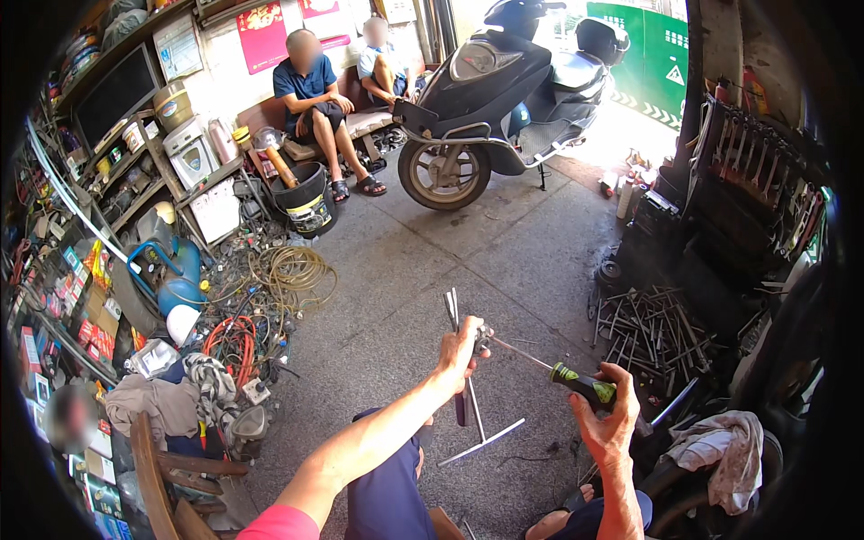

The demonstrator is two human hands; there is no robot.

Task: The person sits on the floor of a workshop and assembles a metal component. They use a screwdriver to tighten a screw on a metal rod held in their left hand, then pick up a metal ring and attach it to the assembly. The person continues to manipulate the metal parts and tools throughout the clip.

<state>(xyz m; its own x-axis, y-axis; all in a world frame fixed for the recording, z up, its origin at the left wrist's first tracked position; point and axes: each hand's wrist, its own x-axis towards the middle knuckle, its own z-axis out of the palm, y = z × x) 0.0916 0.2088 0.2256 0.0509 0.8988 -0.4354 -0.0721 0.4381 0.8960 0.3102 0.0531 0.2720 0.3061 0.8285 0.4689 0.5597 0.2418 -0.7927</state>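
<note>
My left hand (460, 351) is closed around a T-handle wrench (477, 409), whose crossbar hangs low over the floor. A second slim tool (462, 410) with a dark handle is in the same grip, and metal shafts stick up above the fist. At the fingertips sits a small metal part (484, 335), too small to name. My right hand (608, 416) grips the green and black handle of a screwdriver (583, 385). Its shaft points left, and the tip reaches the small metal part; whether they touch, I cannot tell.
A dark scooter (504, 99) stands ahead. Two people sit on a bench (360, 121) beyond a black bucket (306, 202). Loose metal tools (652, 328) lie to the right, under hanging wrenches (747, 153). Coiled hoses (292, 274) and a wooden chair (155, 477) are left.
</note>
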